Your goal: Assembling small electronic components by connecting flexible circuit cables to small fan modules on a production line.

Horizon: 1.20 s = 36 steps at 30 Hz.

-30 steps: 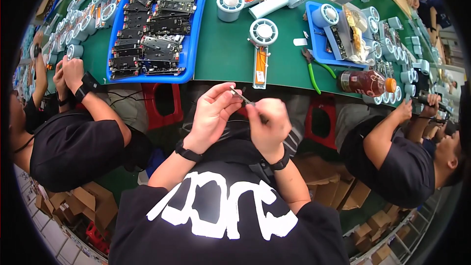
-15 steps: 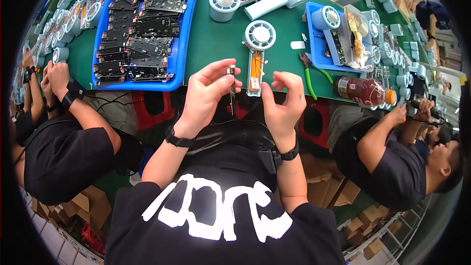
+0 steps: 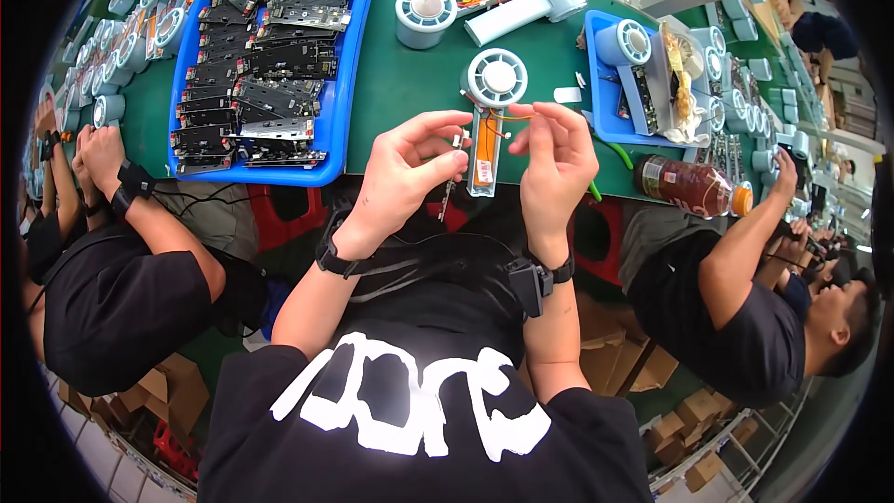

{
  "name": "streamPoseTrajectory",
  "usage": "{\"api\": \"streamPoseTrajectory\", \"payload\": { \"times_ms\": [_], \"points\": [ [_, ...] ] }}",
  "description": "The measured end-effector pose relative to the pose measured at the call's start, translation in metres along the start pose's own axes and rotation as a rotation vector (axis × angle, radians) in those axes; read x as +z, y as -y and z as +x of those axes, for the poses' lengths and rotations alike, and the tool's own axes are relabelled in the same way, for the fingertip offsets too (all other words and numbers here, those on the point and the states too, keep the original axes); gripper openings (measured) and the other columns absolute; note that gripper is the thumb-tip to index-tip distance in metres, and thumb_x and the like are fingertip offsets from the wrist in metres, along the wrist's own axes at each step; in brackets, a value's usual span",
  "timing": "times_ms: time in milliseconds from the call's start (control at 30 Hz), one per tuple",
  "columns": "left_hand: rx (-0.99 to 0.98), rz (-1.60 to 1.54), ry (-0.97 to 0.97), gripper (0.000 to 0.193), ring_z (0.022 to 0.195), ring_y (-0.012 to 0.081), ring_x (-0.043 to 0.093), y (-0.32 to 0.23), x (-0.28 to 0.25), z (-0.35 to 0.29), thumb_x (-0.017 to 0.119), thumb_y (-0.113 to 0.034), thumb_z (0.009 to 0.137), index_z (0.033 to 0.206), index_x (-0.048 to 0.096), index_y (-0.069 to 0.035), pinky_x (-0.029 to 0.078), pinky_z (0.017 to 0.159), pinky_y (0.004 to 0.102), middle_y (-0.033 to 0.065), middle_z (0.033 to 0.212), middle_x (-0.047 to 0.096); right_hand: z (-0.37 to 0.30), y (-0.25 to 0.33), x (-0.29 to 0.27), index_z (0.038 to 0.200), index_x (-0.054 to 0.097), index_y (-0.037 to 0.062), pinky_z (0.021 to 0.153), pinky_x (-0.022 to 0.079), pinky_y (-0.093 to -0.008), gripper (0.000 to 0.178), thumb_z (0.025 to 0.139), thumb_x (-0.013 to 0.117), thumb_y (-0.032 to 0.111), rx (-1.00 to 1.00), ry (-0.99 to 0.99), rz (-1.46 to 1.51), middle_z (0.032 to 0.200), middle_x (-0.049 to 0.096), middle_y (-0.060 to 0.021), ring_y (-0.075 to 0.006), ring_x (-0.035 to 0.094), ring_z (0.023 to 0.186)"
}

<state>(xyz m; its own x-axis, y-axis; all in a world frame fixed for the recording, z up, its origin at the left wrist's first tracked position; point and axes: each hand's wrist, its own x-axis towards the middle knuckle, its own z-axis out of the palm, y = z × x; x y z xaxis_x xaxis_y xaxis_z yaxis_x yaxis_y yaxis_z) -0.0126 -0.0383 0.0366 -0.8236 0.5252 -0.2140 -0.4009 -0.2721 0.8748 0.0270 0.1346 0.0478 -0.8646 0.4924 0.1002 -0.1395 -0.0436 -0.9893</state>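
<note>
A light blue handheld fan (image 3: 496,79) lies on the green table before me. In its opened handle sits an orange battery (image 3: 487,140) with a white label, and thin wires come out near the fan head. My left hand (image 3: 400,172) pinches a narrow circuit board (image 3: 450,188), held edge-on just left of the handle. To the right of the handle, my right hand (image 3: 557,168) has thumb and fingers together on an orange-yellow wire (image 3: 515,117). A small white connector on another wire hangs between the hands.
A blue bin (image 3: 337,121) of circuit boards stands at left. Other fan parts (image 3: 426,14) lie farther back. A smaller blue tray (image 3: 610,121), green-handled pliers (image 3: 616,153) and a drink bottle (image 3: 689,184) are at right. People sit on both sides.
My right hand has moved up to the wires and closed on one. The left hand, with the board, has come slightly closer to the handle. The wire is pulled out rightward.
</note>
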Motion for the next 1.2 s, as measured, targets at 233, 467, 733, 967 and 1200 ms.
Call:
{"api": "streamPoseTrajectory", "payload": {
  "times_ms": [233, 467, 733, 967, 1200],
  "points": [
    [0.026, -0.142, -0.037, 0.037, 0.090, 0.0165, 0.068, 0.006, -0.004, 0.011, 0.065, -0.005, 0.095, 0.131, 0.059, 0.003, 0.058, 0.078, 0.0310, 0.0114, 0.112, 0.068, 0.013, 0.001, 0.011, 0.106, 0.068, -0.0030, 0.067, 0.054, -0.0229, 0.015, 0.091, 0.068, -0.003, -0.141, 0.274, -0.258, 0.094, 0.074, -0.0105, -0.0128, 0.069, 0.076],
    [0.023, -0.173, 0.006, 0.038, 0.089, 0.0169, 0.069, 0.007, -0.014, 0.010, 0.065, -0.005, 0.096, 0.132, 0.059, 0.003, 0.058, 0.077, 0.0306, 0.0109, 0.111, 0.069, 0.016, 0.011, 0.015, 0.094, 0.073, -0.0011, 0.067, 0.054, -0.0259, 0.011, 0.084, 0.073, -0.003, -0.307, 0.322, -0.513, 0.090, 0.074, -0.0096, -0.0170, 0.071, 0.076],
    [0.055, -0.133, 0.013, 0.037, 0.086, 0.0160, 0.069, 0.011, -0.019, 0.012, 0.065, -0.003, 0.095, 0.131, 0.061, 0.003, 0.057, 0.075, 0.0294, 0.0099, 0.109, 0.070, 0.017, 0.010, 0.018, 0.092, 0.073, 0.0012, 0.065, 0.054, -0.0299, 0.012, 0.080, 0.074, -0.002, -0.439, 0.335, -0.630, 0.086, 0.071, -0.0103, -0.0230, 0.070, 0.073],
    [0.123, 0.073, 0.012, 0.033, 0.085, 0.0155, 0.068, 0.008, -0.017, 0.011, 0.063, 0.001, 0.095, 0.128, 0.064, 0.003, 0.056, 0.074, 0.0283, 0.0097, 0.106, 0.069, 0.023, 0.015, 0.014, 0.093, 0.070, 0.0014, 0.063, 0.053, -0.0335, 0.014, 0.080, 0.074, -0.002, -0.598, 0.435, -0.761, 0.084, 0.068, -0.0102, -0.0272, 0.068, 0.073],
    [0.137, 0.086, 0.050, 0.033, 0.080, 0.0137, 0.067, 0.006, -0.016, 0.011, 0.063, 0.003, 0.094, 0.127, 0.066, 0.001, 0.055, 0.072, 0.0253, 0.0091, 0.106, 0.068, 0.038, 0.015, 0.004, 0.092, 0.069, 0.0014, 0.062, 0.052, -0.0349, 0.014, 0.079, 0.075, -0.001, -0.600, 0.628, -0.717, 0.083, 0.067, -0.0092, -0.0276, 0.067, 0.072]
  ]
}}
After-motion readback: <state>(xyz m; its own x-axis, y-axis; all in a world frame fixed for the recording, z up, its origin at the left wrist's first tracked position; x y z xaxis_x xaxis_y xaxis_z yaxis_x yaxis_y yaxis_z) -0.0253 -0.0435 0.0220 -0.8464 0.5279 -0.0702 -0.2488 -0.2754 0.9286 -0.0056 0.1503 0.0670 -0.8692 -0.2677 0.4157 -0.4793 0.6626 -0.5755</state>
